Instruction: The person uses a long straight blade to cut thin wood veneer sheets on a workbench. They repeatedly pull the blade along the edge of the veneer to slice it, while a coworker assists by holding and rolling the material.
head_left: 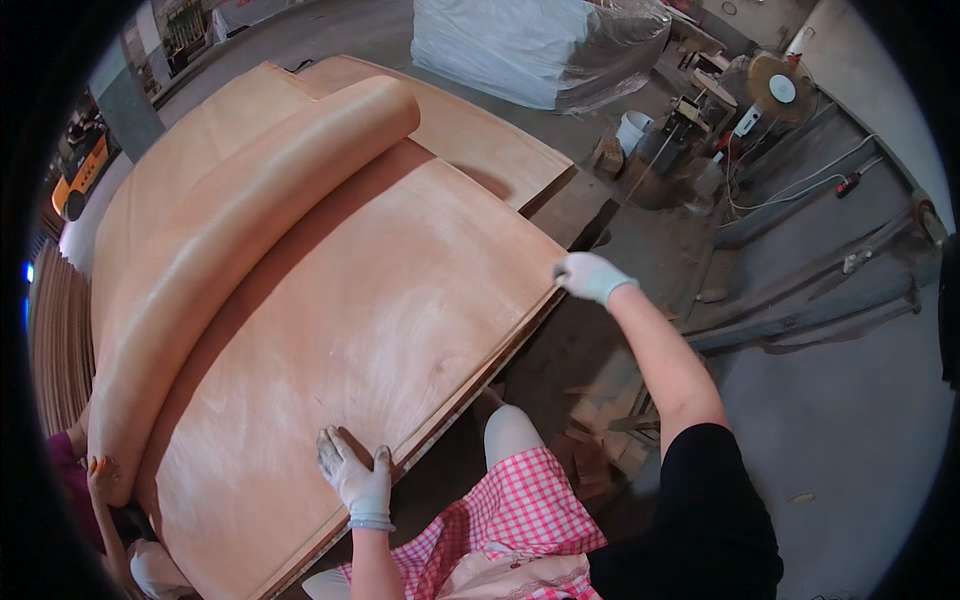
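Observation:
A broad stack of thin reddish wood veneer sheets [400, 290] lies before me. My left hand [355, 480], in a white glove with dirty fingertips, rests on the top sheet beside its near edge, fingers stretched and thumb apart. At the near right corner my right hand [592, 278], gloved likewise, has its fingers curled over the sheet's edge; the fingertips are partly hidden. Across the stack's far side lies a long curled-over veneer roll [260, 230]. A co-worker's bare hand [101, 478] touches the roll's lower left end.
Behind the roll are more veneer sheets [490, 140]. A plastic-wrapped pile [520, 50] stands at the back. To the right are a white bucket [633, 130], machinery with a round disc [780, 88], and cables. Wood scraps [600, 440] litter the floor beside my legs.

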Demonstrator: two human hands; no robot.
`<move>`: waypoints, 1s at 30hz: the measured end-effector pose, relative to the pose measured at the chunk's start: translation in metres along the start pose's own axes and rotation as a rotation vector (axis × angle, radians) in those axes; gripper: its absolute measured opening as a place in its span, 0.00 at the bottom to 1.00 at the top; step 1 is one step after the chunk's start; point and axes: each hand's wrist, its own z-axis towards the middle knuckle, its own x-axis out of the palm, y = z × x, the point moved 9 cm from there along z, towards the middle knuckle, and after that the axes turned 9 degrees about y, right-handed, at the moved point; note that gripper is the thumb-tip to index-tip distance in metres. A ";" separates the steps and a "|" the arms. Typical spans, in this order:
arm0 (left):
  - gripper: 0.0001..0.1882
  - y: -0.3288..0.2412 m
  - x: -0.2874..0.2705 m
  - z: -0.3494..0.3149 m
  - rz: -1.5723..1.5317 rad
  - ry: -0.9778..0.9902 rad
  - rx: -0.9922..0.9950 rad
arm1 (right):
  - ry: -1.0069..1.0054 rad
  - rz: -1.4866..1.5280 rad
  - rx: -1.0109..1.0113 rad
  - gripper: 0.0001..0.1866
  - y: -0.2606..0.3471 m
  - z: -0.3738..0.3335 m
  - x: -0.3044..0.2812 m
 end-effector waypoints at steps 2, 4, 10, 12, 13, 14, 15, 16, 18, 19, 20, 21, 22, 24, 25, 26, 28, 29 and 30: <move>0.55 -0.003 -0.003 -0.001 -0.002 0.005 0.004 | -0.023 -0.002 0.125 0.13 -0.045 0.015 -0.012; 0.55 -0.001 -0.007 -0.003 0.004 0.002 -0.006 | -0.024 0.013 0.216 0.12 -0.061 0.030 -0.005; 0.53 -0.014 -0.010 0.003 -0.067 -0.053 0.050 | -0.639 0.527 0.567 0.14 -0.136 -0.013 0.020; 0.51 -0.003 -0.019 -0.008 -0.134 -0.144 0.021 | -0.775 0.659 0.349 0.14 -0.078 -0.026 0.032; 0.41 0.009 -0.029 -0.028 -0.200 -0.357 -0.002 | -0.777 0.685 0.143 0.14 -0.015 -0.034 0.034; 0.26 0.000 -0.027 -0.028 -0.337 -0.238 0.086 | -0.547 0.807 0.027 0.14 0.034 -0.039 0.055; 0.18 -0.043 -0.042 -0.040 -0.243 -0.270 0.256 | -0.508 0.687 -0.101 0.15 0.089 -0.062 0.067; 0.17 -0.060 -0.041 -0.049 -0.388 -0.238 0.265 | -0.492 0.722 -0.301 0.10 0.145 -0.087 0.084; 0.20 -0.097 -0.056 -0.070 -0.447 -0.106 0.393 | -0.170 0.903 -0.426 0.06 0.243 -0.144 0.104; 0.20 -0.105 -0.069 -0.083 -0.518 -0.154 0.481 | 0.002 1.015 -0.421 0.06 0.280 -0.168 0.118; 0.17 -0.102 -0.081 -0.095 -0.601 -0.179 0.498 | -0.049 1.099 -0.576 0.06 0.311 -0.191 0.120; 0.14 -0.093 -0.081 -0.103 -0.687 -0.171 0.520 | -0.111 1.161 -0.723 0.06 0.333 -0.210 0.118; 0.12 -0.080 -0.085 -0.114 -0.789 -0.195 0.475 | -0.060 1.177 -0.730 0.06 0.348 -0.218 0.124; 0.08 -0.051 -0.089 -0.136 -0.975 -0.194 0.371 | 0.038 1.160 -0.752 0.07 0.378 -0.233 0.126; 0.07 -0.036 -0.089 -0.145 -1.055 -0.203 0.343 | 0.096 1.186 -0.776 0.09 0.394 -0.238 0.129; 0.07 -0.020 -0.089 -0.153 -1.135 -0.214 0.319 | 0.107 1.220 -0.767 0.11 0.408 -0.244 0.129; 0.05 0.014 -0.084 -0.170 -1.236 -0.248 0.256 | 0.114 1.028 -0.791 0.13 0.438 -0.259 0.124; 0.05 0.032 -0.082 -0.179 -1.291 -0.260 0.196 | 0.102 0.804 -0.826 0.14 0.447 -0.262 0.121; 0.04 0.048 -0.079 -0.188 -1.350 -0.271 0.133 | 0.088 0.578 -0.856 0.15 0.456 -0.264 0.122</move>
